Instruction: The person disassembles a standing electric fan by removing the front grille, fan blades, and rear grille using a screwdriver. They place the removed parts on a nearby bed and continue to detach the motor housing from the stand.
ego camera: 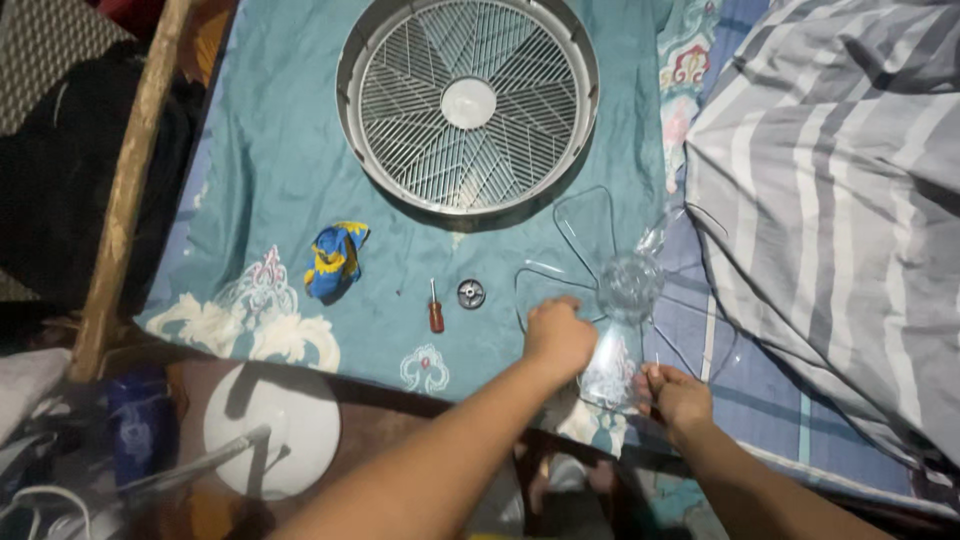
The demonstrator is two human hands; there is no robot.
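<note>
Both hands, left hand (558, 335) and right hand (679, 395), grasp the clear fan blade (628, 290) (fingers clenched on its blades) at the teal cloth's (280, 150) near edge.

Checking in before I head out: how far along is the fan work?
Grille is off, lying on the teal cloth; screwdriver and round nut lie loose. Left hand and right hand hold the clear blade. Base lies apart, nothing joined.
</note>
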